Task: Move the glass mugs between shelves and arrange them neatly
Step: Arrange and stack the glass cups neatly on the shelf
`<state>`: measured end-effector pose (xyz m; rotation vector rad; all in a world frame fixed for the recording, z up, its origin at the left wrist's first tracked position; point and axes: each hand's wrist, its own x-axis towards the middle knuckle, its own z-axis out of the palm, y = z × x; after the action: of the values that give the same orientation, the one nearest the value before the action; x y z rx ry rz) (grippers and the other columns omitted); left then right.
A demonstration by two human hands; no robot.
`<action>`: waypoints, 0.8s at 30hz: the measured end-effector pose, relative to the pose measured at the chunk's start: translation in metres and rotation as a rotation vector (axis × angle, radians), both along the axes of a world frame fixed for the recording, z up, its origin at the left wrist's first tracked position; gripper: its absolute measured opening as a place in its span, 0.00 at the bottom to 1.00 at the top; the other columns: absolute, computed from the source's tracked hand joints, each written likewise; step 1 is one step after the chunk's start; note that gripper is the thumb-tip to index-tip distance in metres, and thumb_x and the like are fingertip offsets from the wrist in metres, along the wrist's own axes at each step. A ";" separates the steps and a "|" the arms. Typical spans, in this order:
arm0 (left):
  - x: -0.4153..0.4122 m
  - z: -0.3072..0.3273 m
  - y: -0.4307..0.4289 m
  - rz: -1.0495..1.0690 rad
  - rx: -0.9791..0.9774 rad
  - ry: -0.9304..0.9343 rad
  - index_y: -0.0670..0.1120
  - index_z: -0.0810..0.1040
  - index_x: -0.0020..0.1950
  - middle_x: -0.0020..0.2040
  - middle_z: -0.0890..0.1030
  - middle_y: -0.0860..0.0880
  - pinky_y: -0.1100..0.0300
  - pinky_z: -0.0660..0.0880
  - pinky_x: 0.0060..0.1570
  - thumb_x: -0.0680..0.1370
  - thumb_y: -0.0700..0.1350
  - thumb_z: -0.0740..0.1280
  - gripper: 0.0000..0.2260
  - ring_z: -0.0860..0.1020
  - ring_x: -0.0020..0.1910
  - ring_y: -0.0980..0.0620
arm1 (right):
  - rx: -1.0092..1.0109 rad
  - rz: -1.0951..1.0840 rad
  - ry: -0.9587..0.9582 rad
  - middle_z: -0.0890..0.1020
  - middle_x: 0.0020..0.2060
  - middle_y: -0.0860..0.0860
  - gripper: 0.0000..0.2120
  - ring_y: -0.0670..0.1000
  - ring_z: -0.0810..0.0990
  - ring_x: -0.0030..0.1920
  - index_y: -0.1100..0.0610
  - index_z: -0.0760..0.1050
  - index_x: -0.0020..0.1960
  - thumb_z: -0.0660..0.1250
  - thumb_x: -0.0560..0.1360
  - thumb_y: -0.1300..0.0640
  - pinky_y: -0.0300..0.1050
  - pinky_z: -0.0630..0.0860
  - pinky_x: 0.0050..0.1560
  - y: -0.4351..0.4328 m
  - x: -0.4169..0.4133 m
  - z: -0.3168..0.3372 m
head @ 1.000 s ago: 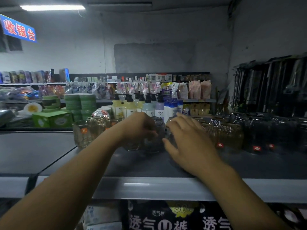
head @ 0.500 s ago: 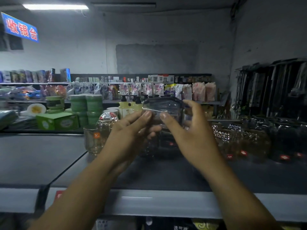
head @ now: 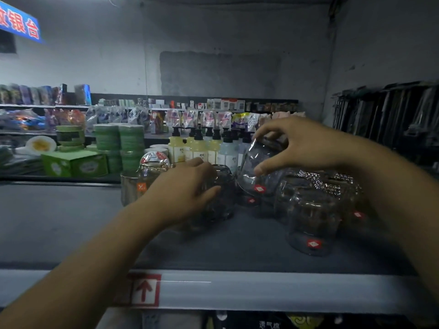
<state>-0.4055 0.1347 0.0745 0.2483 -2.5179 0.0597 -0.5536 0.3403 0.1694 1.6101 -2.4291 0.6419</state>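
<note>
Our hands are apart on the shelf (head: 71, 224). Our left hand (head: 185, 193) is curled over the dark mug (head: 225, 198), with the thumb on its near side. Our right hand (head: 306, 148) pinches the tilted mug (head: 250, 159) from above, fingers over its far upper edge and thumb pressed on the near wall.

What matters next is how that tilted mug lies. It hangs between our two hands, just right of the dark mug and just left of the cluster of mugs (head: 332, 186). Its long axis leans, so the base with the red sticker (head: 259, 188) sits low and faces us, while the upper end tips away toward the far side. We judge it is off the shelf or barely touching it, though the dim glass makes this hard to tell.

A second red sticker shows just below it, and we cannot tell whether another mug already stands in that spot.

Our right hand has the mug, so we judge the turn upright and the lowering fall to it, while our left hand steadies the dark mug beside the gap.

One front mug (head: 311, 224) stands nearer to us than the others, out of line. Pump bottles (head: 197, 148) stand on the far side.
</note>
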 end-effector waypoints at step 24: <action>-0.022 -0.025 -0.004 -0.231 0.156 0.126 0.50 0.79 0.48 0.40 0.75 0.56 0.60 0.69 0.41 0.79 0.52 0.66 0.07 0.75 0.39 0.56 | 0.352 -0.057 0.144 0.74 0.66 0.50 0.39 0.53 0.74 0.62 0.49 0.69 0.72 0.82 0.66 0.45 0.46 0.72 0.56 -0.046 -0.020 -0.043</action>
<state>-0.4276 0.1305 0.0496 0.0214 -2.4099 -0.2382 -0.5738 0.2943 0.1262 1.6296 -2.5731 0.0853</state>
